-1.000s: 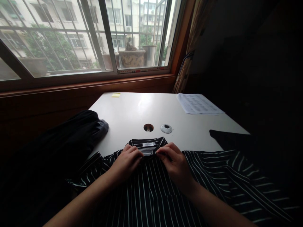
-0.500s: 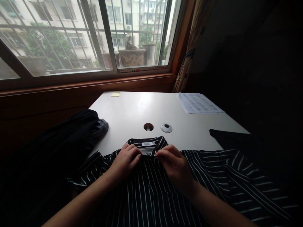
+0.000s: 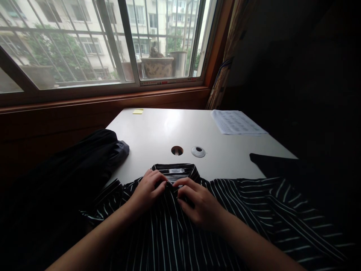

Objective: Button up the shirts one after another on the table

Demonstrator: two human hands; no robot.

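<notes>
A black shirt with white stripes [image 3: 169, 229] lies spread over the near part of the white table, its collar [image 3: 175, 166] pointing away from me. A white label [image 3: 176, 171] shows inside the neck. At the left side of the neck opening, my left hand [image 3: 149, 188] pinches the shirt's edge between thumb and fingers. My right hand [image 3: 197, 199] is at the front just below the collar, its fingers bent and a little apart, with the index fingertip touching the cloth near my left fingertips. Whether it grips any fabric is unclear.
Dark clothing [image 3: 93, 158] is heaped on the left of the white table [image 3: 152, 130]. Printed sheets [image 3: 238, 122] lie at the back right, a yellow sticky note [image 3: 138, 111] at the back left. A cable hole [image 3: 177, 151] and its loose cover [image 3: 198, 151] are beyond the collar.
My right hand has let go of the collar's right edge and moved left toward my left hand, its fingers loosening. My left hand stays almost where it was.
</notes>
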